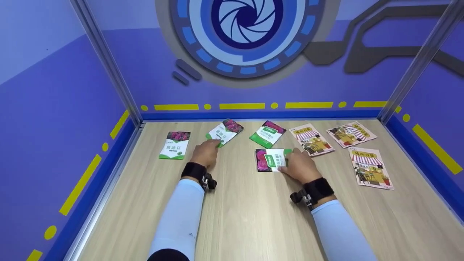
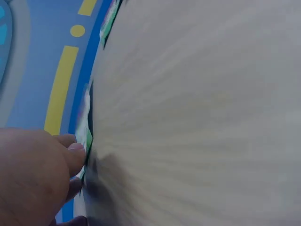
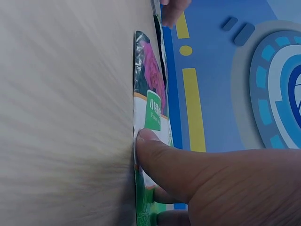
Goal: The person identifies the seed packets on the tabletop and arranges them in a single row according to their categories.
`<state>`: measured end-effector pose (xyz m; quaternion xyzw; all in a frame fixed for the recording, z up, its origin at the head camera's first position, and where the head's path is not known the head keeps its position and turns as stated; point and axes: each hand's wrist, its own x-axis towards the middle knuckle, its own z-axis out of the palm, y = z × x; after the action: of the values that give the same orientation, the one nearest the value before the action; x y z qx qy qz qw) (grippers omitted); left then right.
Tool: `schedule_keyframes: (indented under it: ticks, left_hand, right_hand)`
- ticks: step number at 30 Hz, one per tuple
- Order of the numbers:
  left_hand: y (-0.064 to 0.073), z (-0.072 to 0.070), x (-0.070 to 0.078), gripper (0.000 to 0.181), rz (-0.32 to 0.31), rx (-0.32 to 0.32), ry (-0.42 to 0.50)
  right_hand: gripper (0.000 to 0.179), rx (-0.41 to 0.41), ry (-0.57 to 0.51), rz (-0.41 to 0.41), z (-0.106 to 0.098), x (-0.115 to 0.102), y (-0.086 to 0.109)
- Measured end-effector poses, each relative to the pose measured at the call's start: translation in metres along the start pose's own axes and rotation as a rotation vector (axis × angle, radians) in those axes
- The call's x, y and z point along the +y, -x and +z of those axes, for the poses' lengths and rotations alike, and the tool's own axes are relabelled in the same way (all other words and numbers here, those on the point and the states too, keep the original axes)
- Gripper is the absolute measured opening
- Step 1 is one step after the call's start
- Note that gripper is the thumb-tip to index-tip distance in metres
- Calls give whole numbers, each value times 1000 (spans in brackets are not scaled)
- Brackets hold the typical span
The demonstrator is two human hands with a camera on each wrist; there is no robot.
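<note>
A seed packet (image 1: 270, 160) with a pink flower picture and green end lies sideways before the right hand (image 1: 302, 166). Thumb and fingers of that hand grip its right end across the width; the right wrist view shows the thumb (image 3: 157, 148) over the printed face. My left hand (image 1: 206, 154) is at the lower edge of a tilted flower seed packet (image 1: 225, 131), thumb and forefinger close together at its corner. In the left wrist view this packet (image 2: 83, 117) appears edge-on, partly behind the fingers. Another flower packet (image 1: 174, 145) lies left of the left hand.
A further green-ended flower packet (image 1: 267, 134) lies just behind the gripped one. To the right are three pink packets with a shop picture: one near the right hand (image 1: 311, 139), a back one (image 1: 352, 134) and a front one (image 1: 371, 168). Blue walls (image 1: 145, 72) enclose the wooden table (image 1: 239, 217).
</note>
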<state>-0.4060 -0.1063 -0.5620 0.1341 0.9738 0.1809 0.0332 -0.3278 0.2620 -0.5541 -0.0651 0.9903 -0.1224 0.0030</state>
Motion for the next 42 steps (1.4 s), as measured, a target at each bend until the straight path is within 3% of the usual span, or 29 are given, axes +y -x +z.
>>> schedule_keyframes:
  ticks: [5,12,14,20,21,29,42]
  left_hand:
    - [3,1,-1,34,26,73,-68]
    - [8,2,2,22,-7,164,-102]
    - [4,10,-7,18,-8,184,-109]
    - [15,8,-7,16,-57,196,-102]
    - [23,0,2,16,-83,185,-107]
    - [42,-3,0,31,-175,180,-182]
    - [48,-2,-12,36,-221,210,-174]
  right_hand:
    - [53,-4,-6,4,0,0,1]
    - [54,-10,-4,9,0,0,0]
    - [54,-8,0,8,0,0,0]
    - [57,-9,10,16,1,0,-1]
    - [57,-10,10,17,2,0,-1]
    - [55,-15,-8,29,0,-2,0]
    - [54,-20,-17,28,-1,-2,1]
